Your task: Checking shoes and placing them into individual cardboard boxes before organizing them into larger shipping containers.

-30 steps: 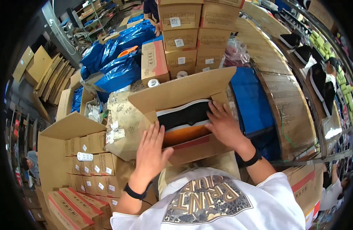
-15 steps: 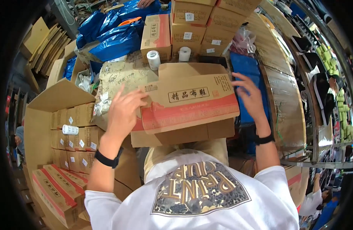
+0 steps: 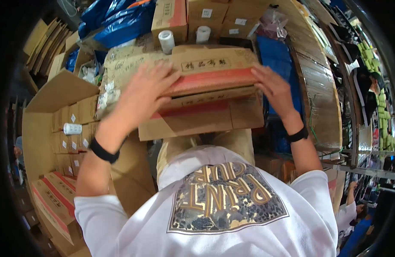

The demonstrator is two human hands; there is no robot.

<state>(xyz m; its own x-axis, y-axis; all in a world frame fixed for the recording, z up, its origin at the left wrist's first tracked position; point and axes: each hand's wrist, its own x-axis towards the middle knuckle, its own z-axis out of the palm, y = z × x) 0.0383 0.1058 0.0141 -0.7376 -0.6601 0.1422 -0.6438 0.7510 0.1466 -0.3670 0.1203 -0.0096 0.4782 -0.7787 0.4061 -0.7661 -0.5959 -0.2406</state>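
Note:
In front of me is a brown cardboard shoe box point(image 3: 231, 58) with a red band along its front edge. Its lid slopes down toward me, and a dark gap shows under the lid's front edge. Over the left end of the lid lies my left hand point(image 3: 144, 92), open, fingers spread and somewhat blurred, thumb near the front edge. At the opposite end, my right hand point(image 3: 274, 90) is open too, its outstretched fingers touching the lid's right corner. Below the box, a brown cardboard flap point(image 3: 201, 122) extends toward my lap.
Two white rolls point(image 3: 166, 41) stand behind the box, before stacked cartons point(image 3: 206, 23). Blue plastic bags point(image 3: 129, 28) lie far left. At left, a big open carton point(image 3: 39, 115) holds several small boxes and a white roll point(image 3: 72, 129). Wrapped boards point(image 3: 319, 111) stand at right.
The box's lid has tipped, its front flap folding down toward the box. My left hand has moved right onto the lid, and my right hand has come to its corner. The view has shifted.

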